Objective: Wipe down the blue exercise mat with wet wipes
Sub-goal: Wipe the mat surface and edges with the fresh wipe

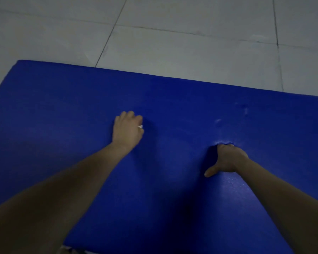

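Left hand [128, 129] bunched round a scrap of white wet wipe [140, 126] on the blue foam exercise mat [62, 116] flat on grey floor tiles [191, 52], right hand [226, 159] fisted, denting it, and that push could crease or skid it.

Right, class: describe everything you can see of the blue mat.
The mat is deep blue and foam-like, lying flat on a pale tiled floor. Its far edge and left corner show. Faint scuffs mark its right side. The left hand, holding a white wipe, rests on it; the right hand presses a dent in it.
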